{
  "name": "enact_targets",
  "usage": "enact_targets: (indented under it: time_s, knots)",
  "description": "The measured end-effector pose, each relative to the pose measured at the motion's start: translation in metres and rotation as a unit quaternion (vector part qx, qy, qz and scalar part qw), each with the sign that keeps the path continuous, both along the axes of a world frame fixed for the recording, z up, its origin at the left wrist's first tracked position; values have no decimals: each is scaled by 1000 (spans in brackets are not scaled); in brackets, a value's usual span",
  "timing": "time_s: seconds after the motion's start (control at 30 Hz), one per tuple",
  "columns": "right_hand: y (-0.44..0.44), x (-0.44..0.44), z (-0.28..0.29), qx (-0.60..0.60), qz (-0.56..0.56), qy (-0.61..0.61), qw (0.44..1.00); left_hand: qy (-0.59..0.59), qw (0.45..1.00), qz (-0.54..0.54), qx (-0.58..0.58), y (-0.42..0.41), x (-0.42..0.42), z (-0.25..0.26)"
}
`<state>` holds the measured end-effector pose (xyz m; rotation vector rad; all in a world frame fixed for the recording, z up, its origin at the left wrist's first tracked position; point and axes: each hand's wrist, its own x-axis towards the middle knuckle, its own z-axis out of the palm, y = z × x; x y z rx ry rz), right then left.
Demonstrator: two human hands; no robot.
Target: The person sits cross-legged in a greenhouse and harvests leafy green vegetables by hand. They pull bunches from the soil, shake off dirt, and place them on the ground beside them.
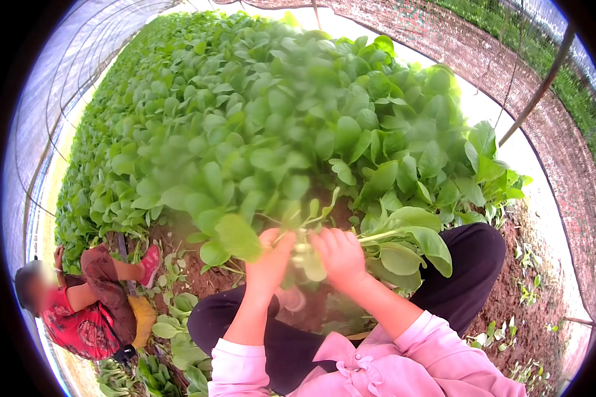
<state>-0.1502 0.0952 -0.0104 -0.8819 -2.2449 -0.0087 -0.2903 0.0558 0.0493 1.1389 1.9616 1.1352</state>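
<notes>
In front of my lap both hands are close together at the edge of a dense bed of leafy greens [278,124]. My right hand [341,258] grips a bunch of pulled leafy greens [409,233], its pale stems inside my fist and its broad leaves spreading to the right over my knee. My left hand [270,260] is closed around leafy stems, with a blurred broad leaf [236,237] on its left side. Pale stem ends [302,252] show in the gap between the hands. Blur and leaves hide exactly how the fingers lie.
A person [92,307] sits low at the left beside the bed. Picked greens [186,342] lie on the ground between us. Reddish soil [516,283] with scattered leaves extends to my right. Netting [566,164] and a slanted pole [539,92] bound the right side.
</notes>
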Motion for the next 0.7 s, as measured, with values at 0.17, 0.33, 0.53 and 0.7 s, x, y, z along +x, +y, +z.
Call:
enact_targets:
  time_s: [0.17,0.33,0.53,0.7]
  knots:
    - [-1,-3,-1,5,-1,-15,1000,-163,984,77,3,1,-1,-6]
    - [6,5,-18,18,-18,0,1000,-199,957,202,56,3,-31,9]
    - [2,1,-18,-4,34,-13,999,198,974,-107,33,0,-5,19]
    - [-3,0,-36,-124,56,31,990,195,950,-235,-69,13,-13,19]
